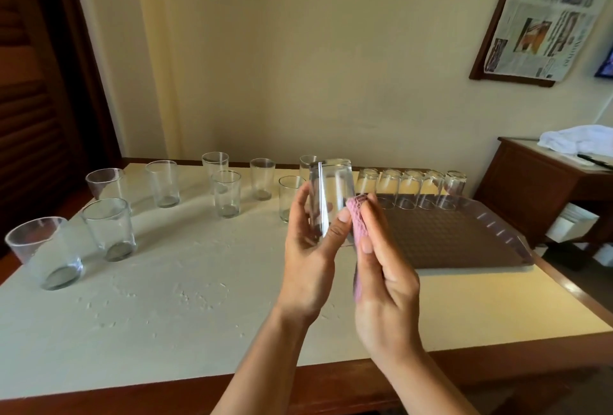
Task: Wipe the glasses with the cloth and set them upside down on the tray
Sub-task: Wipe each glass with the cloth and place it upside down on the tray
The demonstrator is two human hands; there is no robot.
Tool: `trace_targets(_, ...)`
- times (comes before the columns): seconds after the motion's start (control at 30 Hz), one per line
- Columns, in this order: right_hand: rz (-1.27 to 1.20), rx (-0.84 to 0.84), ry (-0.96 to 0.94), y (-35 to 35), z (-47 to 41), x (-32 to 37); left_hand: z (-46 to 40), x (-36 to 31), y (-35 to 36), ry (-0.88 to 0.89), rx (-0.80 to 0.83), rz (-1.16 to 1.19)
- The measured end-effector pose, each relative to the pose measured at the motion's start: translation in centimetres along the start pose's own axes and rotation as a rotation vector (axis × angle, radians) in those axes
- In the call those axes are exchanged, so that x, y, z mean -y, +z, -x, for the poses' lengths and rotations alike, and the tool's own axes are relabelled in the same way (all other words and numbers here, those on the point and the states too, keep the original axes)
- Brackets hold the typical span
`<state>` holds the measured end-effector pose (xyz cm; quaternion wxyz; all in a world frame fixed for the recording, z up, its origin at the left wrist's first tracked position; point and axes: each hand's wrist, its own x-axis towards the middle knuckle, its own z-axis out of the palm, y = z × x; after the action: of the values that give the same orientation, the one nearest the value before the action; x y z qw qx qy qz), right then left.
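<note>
My left hand [306,248] grips the clear upside-down glass [330,197]. My right hand [381,265] pinches the pink knitted cloth [358,219] against it. I should rub slowly, holding tight. The brown tray [464,242] waits just right.

A plain cream wall [315,66] fills the far side, evenly lit. At far left stands a dark wooden louvred door [36,99]. High on the right hangs a wooden frame [491,49] with newspaper [544,13] draped over it. The desk [166,315] has a pale top with a brown wooden edge. At right, a brown side cabinet [530,182] carries a crumpled white towel [577,139].
</note>
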<state>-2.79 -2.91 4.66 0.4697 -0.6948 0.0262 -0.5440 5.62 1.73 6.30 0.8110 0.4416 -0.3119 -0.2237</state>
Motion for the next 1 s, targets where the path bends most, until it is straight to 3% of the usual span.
trace_targets(0.1, 0.007, 0.001, -0.008, -0.5, -1.2, 0.0, 0.1, 0.1, -0.8, -0.111, 0.106, 0.11)
trace_targets(0.2, 0.183, -0.059, -0.028, -1.3, -3.2, 0.2, 0.5, -0.2, -0.8, -0.075, 0.119, 0.156)
trace_targets(0.37, 0.083, -0.016, -0.013, 0.4, 0.1, 0.4, -0.2, -0.9, -0.4, -0.053, 0.027, 0.181)
trace_targets(0.5, 0.021, -0.031, -0.03, -0.1, -0.5, 0.6, 0.8, -0.5, -0.1, -0.125, 0.15, 0.159)
trace_targets(0.57, 0.102, -0.032, -0.045, -0.7, -2.7, 0.8, 1.3, -0.7, 0.1, -0.12, 0.182, 0.134)
trace_targets(0.7, 0.032, 0.01, -0.024, -0.2, -1.8, 1.3, 0.8, -1.4, 0.3, -0.045, 0.071, 0.14)
trace_targets(0.8, 0.073, 0.04, -0.051, 0.3, 0.2, 1.1, 0.7, -1.5, 0.2, -0.042, 0.085, 0.14)
trace_targets(0.9, 0.003, 0.011, -0.044, -0.1, -1.5, 1.1, 1.3, -1.2, 0.1, -0.068, 0.127, 0.112)
trace_targets(1.0, 0.13, -0.072, -0.057, -0.7, -3.3, 1.3, 1.3, -1.0, 0.3, -0.052, 0.063, 0.119)
